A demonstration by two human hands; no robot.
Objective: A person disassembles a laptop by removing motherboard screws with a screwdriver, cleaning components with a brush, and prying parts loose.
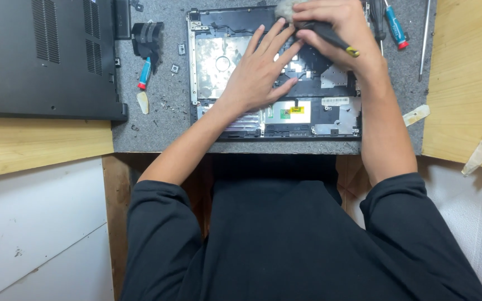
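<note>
Head view: our left hand (258,72) lies flat, fingers apart, holding the open laptop shell (274,120) steady mid-frame. Our right hand (336,30) is wrapped around a black brush (327,36), sweeping the top edge.

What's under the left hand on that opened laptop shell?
The left hand lies flat on the laptop shell: silver plate and black frame show around it. The surface beneath the palm is covered.

An opened laptop chassis (274,120) is lying flat at upper centre; a black-handled brush (324,34) is slanting across its top.
</note>
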